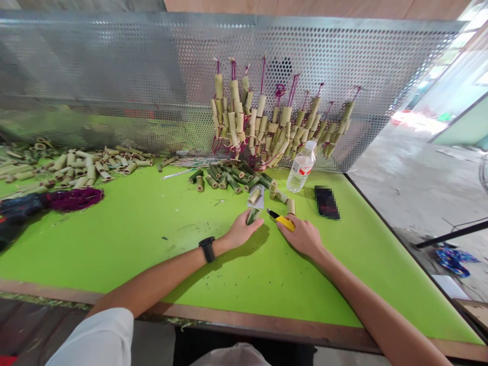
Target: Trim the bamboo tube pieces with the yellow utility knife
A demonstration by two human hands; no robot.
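Note:
My left hand [244,230] is closed around a short green bamboo piece [253,216], just above the green tabletop. In my right hand [303,235] I hold a yellow utility knife [284,221], its blade pointing toward the bamboo but apart from it. Beyond my left hand, a pale bamboo piece [254,195] lies on a small white card [261,202]. Close to the knife, another pale piece [291,206] stands partly behind my right hand.
Dark green bamboo pieces [229,178] are heaped ahead, beside a water bottle [302,168] and a phone [327,202]. Strung bamboo bundles [236,112] hang on the perforated metal panel [324,56]. Cut pieces [87,165] and purple cord [76,199] lie left.

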